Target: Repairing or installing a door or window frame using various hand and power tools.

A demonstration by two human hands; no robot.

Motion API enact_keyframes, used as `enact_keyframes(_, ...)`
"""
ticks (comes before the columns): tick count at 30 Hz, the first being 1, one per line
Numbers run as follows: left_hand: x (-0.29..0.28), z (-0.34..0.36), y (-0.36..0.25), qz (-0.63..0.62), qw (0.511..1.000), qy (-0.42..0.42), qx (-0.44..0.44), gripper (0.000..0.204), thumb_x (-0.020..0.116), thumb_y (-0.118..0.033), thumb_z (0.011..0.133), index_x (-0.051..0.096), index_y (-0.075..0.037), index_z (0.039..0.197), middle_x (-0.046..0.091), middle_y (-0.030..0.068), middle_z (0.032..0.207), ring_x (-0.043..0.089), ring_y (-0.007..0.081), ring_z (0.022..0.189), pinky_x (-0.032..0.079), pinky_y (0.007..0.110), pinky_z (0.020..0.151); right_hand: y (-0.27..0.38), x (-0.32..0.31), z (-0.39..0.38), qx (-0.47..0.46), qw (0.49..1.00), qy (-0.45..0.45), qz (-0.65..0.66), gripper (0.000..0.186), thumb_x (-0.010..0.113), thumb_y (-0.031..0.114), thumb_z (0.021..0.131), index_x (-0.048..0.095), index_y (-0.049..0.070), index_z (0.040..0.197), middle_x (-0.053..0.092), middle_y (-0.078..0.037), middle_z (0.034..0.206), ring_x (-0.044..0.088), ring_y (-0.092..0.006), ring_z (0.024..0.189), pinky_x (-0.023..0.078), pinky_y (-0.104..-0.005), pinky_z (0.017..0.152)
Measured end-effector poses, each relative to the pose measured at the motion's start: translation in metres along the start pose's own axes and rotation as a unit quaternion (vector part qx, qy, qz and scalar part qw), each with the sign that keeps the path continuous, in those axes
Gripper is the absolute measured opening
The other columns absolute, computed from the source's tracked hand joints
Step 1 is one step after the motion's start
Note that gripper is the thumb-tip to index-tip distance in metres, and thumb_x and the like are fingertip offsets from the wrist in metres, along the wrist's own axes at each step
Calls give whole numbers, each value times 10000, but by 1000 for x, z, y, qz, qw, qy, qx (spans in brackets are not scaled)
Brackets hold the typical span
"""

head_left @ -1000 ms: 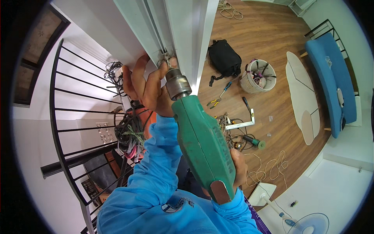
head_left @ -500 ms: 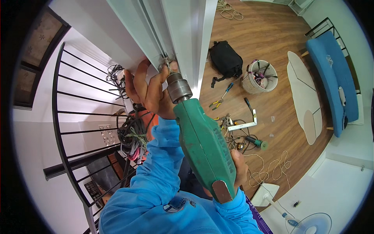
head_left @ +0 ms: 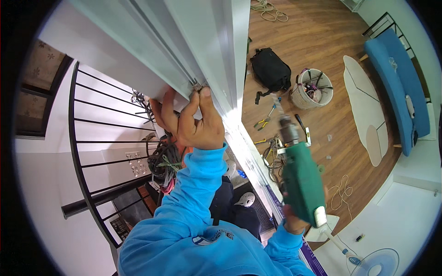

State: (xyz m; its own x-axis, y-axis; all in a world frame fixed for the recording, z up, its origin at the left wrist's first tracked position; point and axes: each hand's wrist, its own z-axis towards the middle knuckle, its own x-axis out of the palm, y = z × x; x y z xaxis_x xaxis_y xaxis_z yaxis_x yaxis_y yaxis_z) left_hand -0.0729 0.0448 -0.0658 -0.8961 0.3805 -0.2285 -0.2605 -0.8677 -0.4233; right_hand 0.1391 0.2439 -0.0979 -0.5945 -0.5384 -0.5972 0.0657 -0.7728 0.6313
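1. Left hand (head_left: 199,124): thumb and forefinger pinch small piece (head_left: 197,87) at groove in white frame (head_left: 214,46).
2. Right hand (head_left: 293,221): fingers wrapped round green drill (head_left: 302,181).
3. Drill held right of frame, apart from it.

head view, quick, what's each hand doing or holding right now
Left hand: closed, pinching a small shiny piece at the white frame.
Right hand: closed, holding the green drill.
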Motion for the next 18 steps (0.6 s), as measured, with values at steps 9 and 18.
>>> enact_keyframes(9,-28,-79,-11,-295,908,295,-27,191,728,-27,757,551,-38,828,588,239,1105,571,387,1009,504,403,754,-69,11,-23,359,868,-87,333,699,698,120,613,476,-20,1262,614,-147,1056,619,-212,848,518,-321,738)
enact_keyframes(18,-139,-377,147,-137,541,813,-167,319,648,-124,808,604,-2,1099,622,158,835,614,312,733,494,377,671,-350,217,-182,499,395,-352,686,435,528,246,798,507,2,1157,612,-141,998,602,-236,789,516,-360,718)
